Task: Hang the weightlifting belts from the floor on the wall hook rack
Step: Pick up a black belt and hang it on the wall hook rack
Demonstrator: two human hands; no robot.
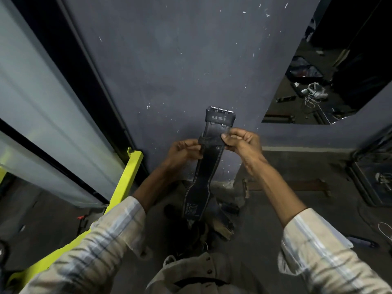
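Holding one black belt (209, 166) up in front of the grey wall (180, 60), we have both hands on it just below its buckle (220, 115). Our left hand (183, 150) pinches the belt's left edge at the keeper loop; our right hand (244, 141) pinches the right edge, so each grip is closed on the belt. The buckle end points up toward the wall, and the long tail hangs down from our hands toward the floor (286, 209). Below the belt's tail, a dark heap (214, 228) lies on the floor against the wall; we judge these to be more belts, though we cannot count them. No hook rack shows anywhere on the wall around the belt. We judge the task barely begun: one belt lifted, none hung as far as we can see, the heap still to clear.
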